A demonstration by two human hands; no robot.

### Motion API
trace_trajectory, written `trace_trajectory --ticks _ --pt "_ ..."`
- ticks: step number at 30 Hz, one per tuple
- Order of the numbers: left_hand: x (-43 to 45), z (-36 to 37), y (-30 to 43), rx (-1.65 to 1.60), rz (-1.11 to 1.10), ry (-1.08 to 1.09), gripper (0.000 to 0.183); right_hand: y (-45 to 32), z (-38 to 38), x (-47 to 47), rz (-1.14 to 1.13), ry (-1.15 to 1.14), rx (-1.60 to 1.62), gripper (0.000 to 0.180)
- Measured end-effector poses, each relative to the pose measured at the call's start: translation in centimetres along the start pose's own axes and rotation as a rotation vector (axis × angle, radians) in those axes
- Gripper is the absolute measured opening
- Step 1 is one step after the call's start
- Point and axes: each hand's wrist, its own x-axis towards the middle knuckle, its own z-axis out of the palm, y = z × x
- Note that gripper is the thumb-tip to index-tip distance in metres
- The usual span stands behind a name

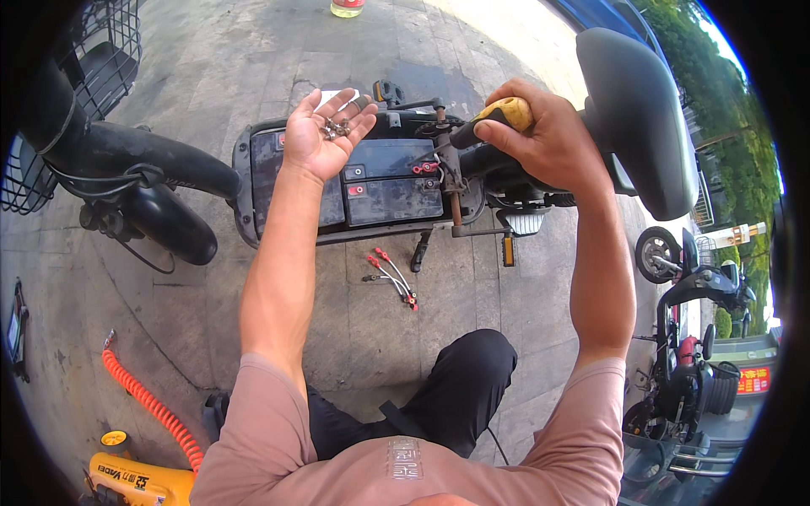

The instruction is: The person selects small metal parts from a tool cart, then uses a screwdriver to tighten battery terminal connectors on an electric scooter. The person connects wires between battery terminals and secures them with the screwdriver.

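Observation:
On the upturned palm of my left hand (329, 136) lies a small heap of metal screws (335, 129); a dark ring-like band is round one finger. My right hand (547, 136) grips a yellow and black tool handle (506, 115), probably a screwdriver; its shaft points left towards the batteries, its tip unclear. Below both hands is the open battery tray (243, 183) of an electric bike, holding several dark batteries (395, 203). Red-capped terminals (425, 168) show beside the bike's crank axle (455, 209).
Short leads with red and black ends (395, 278) lie on the paving near the kickstand (419, 252). The saddle (639, 123) rises at right, the front wheel fender (168, 221) at left. An orange coiled hose (149, 401) and yellow machine (139, 477) sit lower left; parked scooters (683, 354) stand right.

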Motion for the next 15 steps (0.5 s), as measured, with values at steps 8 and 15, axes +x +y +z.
trace_trajectory --ticks 8,15 --pt "-0.6 -0.4 1.0 0.024 0.017 -0.063 0.042 0.3 8.3 -1.9 -0.060 -0.154 0.757 0.013" --pt "-2.8 -0.3 -0.1 0.186 0.030 -0.054 0.034 6.3 26.7 -7.8 0.030 -0.884 0.473 0.028"
